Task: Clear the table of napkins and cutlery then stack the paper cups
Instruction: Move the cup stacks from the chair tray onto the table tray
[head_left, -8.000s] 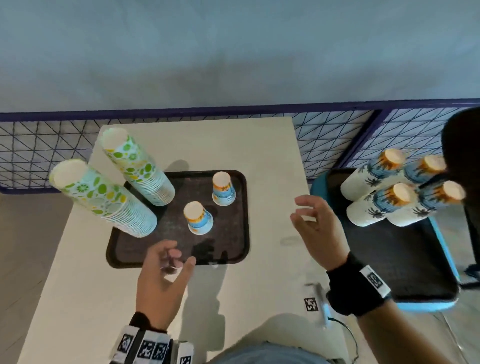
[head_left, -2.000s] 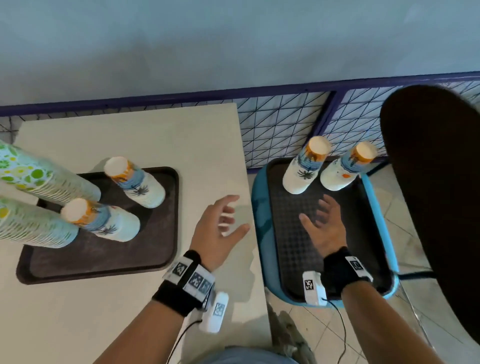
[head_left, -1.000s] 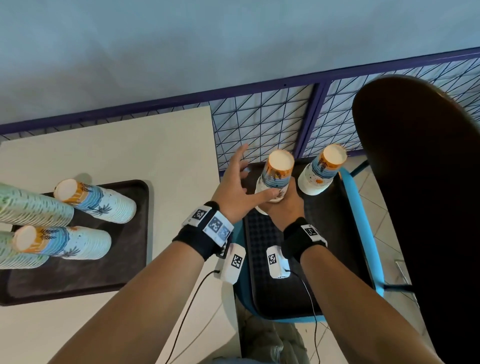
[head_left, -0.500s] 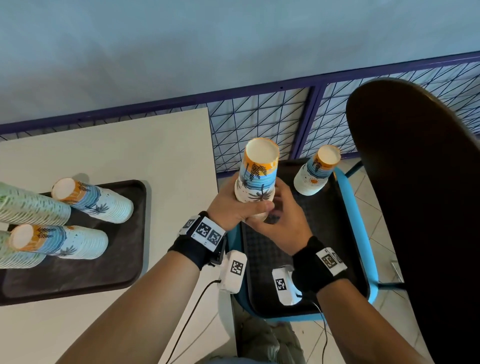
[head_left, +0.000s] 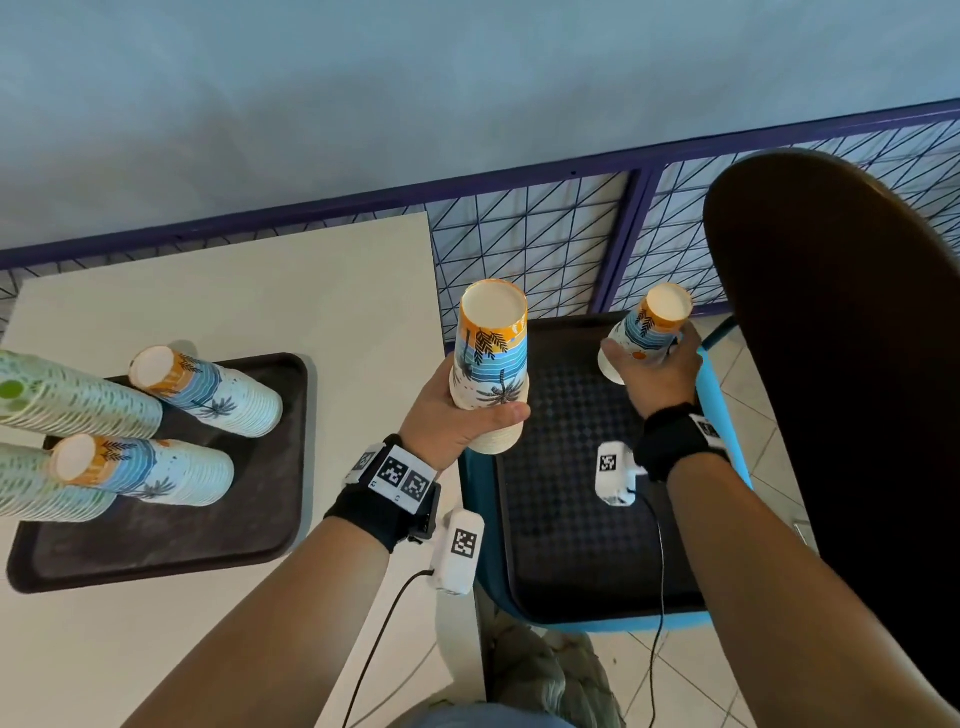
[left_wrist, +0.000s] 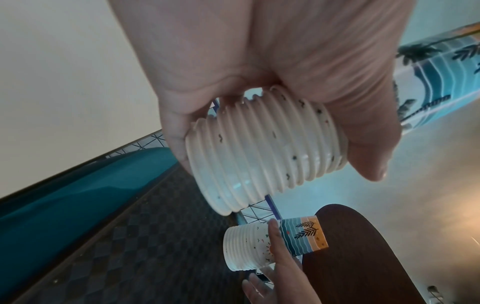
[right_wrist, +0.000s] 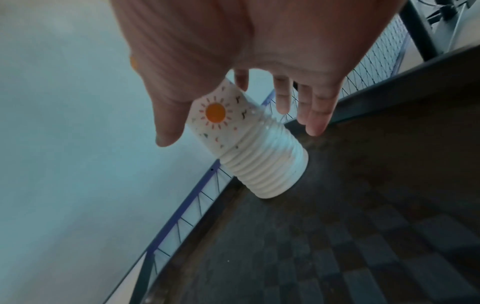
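Observation:
My left hand (head_left: 483, 410) grips a tall upside-down stack of palm-print paper cups (head_left: 491, 364) near its rims, holding it in the air over the gap between the beige table (head_left: 260, 286) and the black tray (head_left: 571, 519). The ribbed rims (left_wrist: 259, 148) show in the left wrist view. My right hand (head_left: 649, 364) reaches around a shorter palm-print stack (head_left: 644, 338) that stands on the tray's far right corner. In the right wrist view that stack (right_wrist: 259, 156) sits between thumb and forefinger, and the other fingers (right_wrist: 314, 115) are straight and off it.
A brown tray (head_left: 208, 535) on the table holds two palm-print stacks (head_left: 218, 389) and two green-spotted stacks (head_left: 78, 400). The black tray lies on a blue chair seat (head_left: 717, 395). A dark chair back (head_left: 831, 364) rises at the right, and a purple wire fence (head_left: 545, 239) runs behind.
My left hand has lifted its cup stack off the black tray and carried it up and left. My right hand let go of that stack and moved right to the other one.

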